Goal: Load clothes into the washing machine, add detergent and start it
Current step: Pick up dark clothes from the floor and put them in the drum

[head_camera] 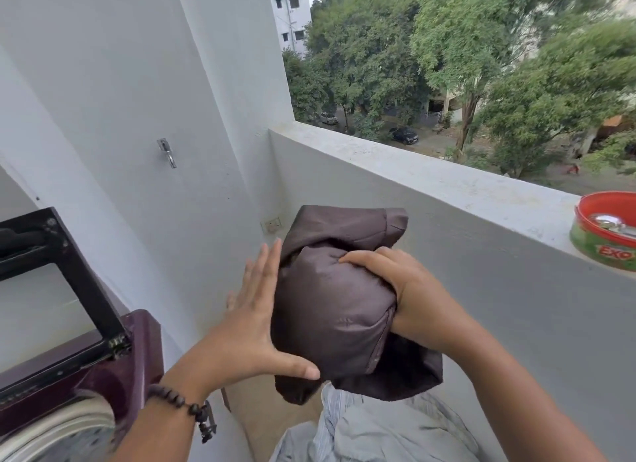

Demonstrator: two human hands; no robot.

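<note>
I hold a bundled dark brown garment (335, 300) up in front of me, well above the floor and to the right of the washing machine (113, 368). My right hand (406, 296) grips it from the right side, fingers curled over the top of the bundle and pinching the slippery cloth so it doesn't unroll. My left hand (254, 327) is flat against its left side, fingers straight and spread a little, thumb tucked under the lower edge; it grips nothing and only presses and steadies the bundle, I judge to keep it compact for the drop.

The machine sits at the near left with its lid (58, 282) raised and leaning back, so the drum rim (69, 427) lies open below my left forearm. A pale striped garment (371, 430) hangs beneath the bundle, near me. On the balcony ledge (447, 183) at the far right stands a red-and-green tub (605, 234) with a spoon in it, placed within reach; whether it holds the detergent I cannot tell.
</note>
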